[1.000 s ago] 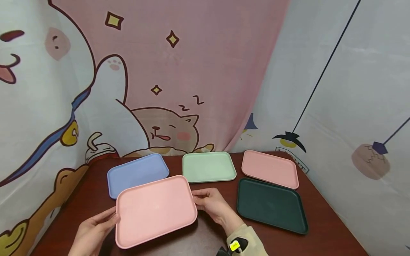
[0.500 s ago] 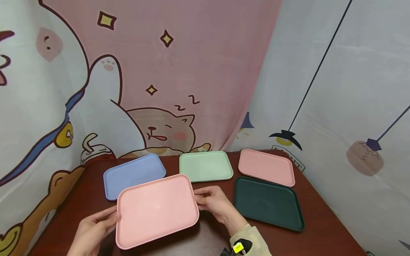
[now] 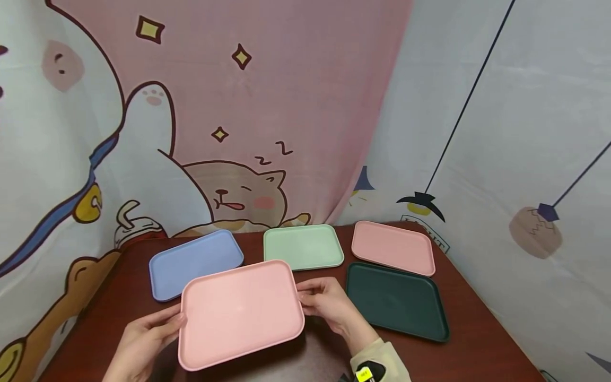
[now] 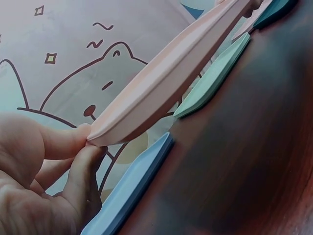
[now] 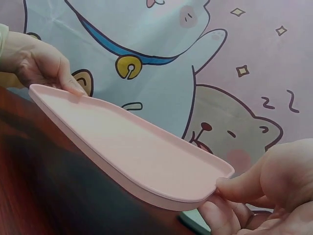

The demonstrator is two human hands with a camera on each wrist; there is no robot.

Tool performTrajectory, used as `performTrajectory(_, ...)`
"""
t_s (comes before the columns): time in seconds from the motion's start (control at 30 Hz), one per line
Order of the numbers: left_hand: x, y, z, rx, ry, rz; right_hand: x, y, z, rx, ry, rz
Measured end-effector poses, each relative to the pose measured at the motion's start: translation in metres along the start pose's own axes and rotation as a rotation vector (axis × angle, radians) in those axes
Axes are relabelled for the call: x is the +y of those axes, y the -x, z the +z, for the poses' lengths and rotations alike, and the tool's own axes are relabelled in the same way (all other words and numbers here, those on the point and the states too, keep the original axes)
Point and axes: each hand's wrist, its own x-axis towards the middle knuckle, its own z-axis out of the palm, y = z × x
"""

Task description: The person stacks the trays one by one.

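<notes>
A pink rectangular tray (image 3: 241, 315) with a low rim is held up above the table between both hands, tilted toward the head camera. The left hand (image 3: 145, 339) pinches its left short edge, thumb on the upper side and fingers beneath, as the left wrist view shows. At the opposite short edge the right hand (image 3: 331, 307) pinches the rim the same way; in the right wrist view its thumb (image 5: 239, 186) presses on the rim. Bare wood shows beneath the raised tray in the left wrist view.
On the dark red-brown table (image 3: 477, 350) lie a blue tray (image 3: 195, 262), a light green tray (image 3: 303, 248), a second pink tray (image 3: 393, 248) and a dark green tray (image 3: 396, 300). A cartoon-printed curtain (image 3: 305, 106) hangs behind the table and along its sides.
The held pink tray and both hands have shifted slightly right in the head view, while the resting trays and curtain slide left as the head view turns. The grip on the tray is unchanged.
</notes>
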Motion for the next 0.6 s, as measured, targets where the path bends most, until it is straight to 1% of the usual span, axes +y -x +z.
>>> performTrajectory(0.07,0.001,0.000,0.003,-0.011,0.003,0.011,-0.002,0.002,-0.002,0.007,0.003,-0.005)
performTrajectory(0.27,0.004,-0.001,0.009,-0.027,0.011,0.014,-0.004,0.009,-0.007,0.031,0.015,-0.007)
performTrajectory(0.47,0.009,-0.002,0.016,-0.045,0.010,0.056,-0.007,0.015,-0.013,0.056,0.024,-0.024)
performTrajectory(0.6,0.012,-0.002,0.022,-0.055,0.019,0.059,-0.009,0.018,-0.017,0.075,0.026,-0.028)
